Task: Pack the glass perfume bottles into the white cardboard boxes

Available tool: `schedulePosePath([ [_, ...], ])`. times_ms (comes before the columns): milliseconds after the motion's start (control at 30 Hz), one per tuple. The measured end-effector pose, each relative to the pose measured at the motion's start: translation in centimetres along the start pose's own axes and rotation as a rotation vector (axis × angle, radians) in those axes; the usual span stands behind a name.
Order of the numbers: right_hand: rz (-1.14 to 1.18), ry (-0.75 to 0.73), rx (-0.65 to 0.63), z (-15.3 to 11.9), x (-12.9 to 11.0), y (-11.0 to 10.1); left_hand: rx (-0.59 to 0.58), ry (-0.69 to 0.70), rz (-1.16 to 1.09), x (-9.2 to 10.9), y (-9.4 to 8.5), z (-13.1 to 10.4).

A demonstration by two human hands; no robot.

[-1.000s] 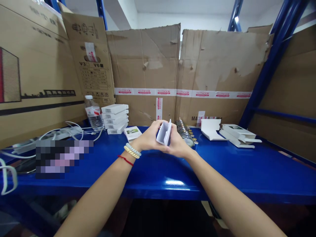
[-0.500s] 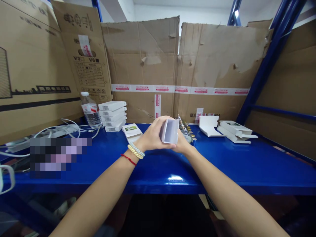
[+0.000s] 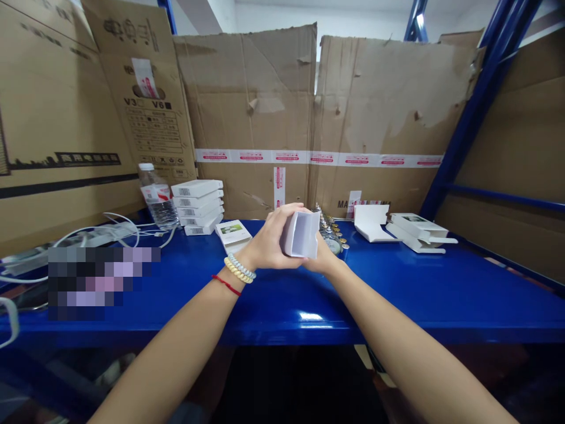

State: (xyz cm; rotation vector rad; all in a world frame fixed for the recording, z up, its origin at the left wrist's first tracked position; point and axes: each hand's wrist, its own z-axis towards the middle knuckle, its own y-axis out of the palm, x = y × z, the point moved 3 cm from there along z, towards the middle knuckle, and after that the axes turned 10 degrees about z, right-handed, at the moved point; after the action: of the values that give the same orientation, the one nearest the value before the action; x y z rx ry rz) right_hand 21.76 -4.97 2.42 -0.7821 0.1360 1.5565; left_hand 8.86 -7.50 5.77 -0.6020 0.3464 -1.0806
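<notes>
My left hand (image 3: 276, 238) is clamped round an open-ended white cardboard box (image 3: 304, 235) above a glossy blue tabletop (image 3: 410, 294); my right hand (image 3: 324, 254) sits behind it, fingers hidden, so I cannot tell its grip. I judge this step as steadying the opened box; the next move calls for light pressure. Torn brown cardboard panels (image 3: 238, 118) stand behind, between blue metal posts.

Blue racking (image 3: 457, 147) (with cardboard panels (image 3: 247, 126)) suggests a storeroom.
</notes>
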Motion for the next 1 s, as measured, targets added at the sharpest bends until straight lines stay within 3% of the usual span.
schedulePosePath([
  [400, -0.081, -0.082, 0.053, 0.29, -0.14, -0.40, 0.086, 0.012, -0.019, -0.45, 0.15, 0.00],
  [667, -0.089, -0.048, 0.043, 0.43, -0.19, -0.34, 0.047, 0.042, 0.009, -0.20, 0.18, 0.19],
  [1000, -0.053, -0.186, 0.021, 0.36, 0.34, -0.49, 0.055, 0.045, 0.027, -0.57, 0.25, -0.09],
])
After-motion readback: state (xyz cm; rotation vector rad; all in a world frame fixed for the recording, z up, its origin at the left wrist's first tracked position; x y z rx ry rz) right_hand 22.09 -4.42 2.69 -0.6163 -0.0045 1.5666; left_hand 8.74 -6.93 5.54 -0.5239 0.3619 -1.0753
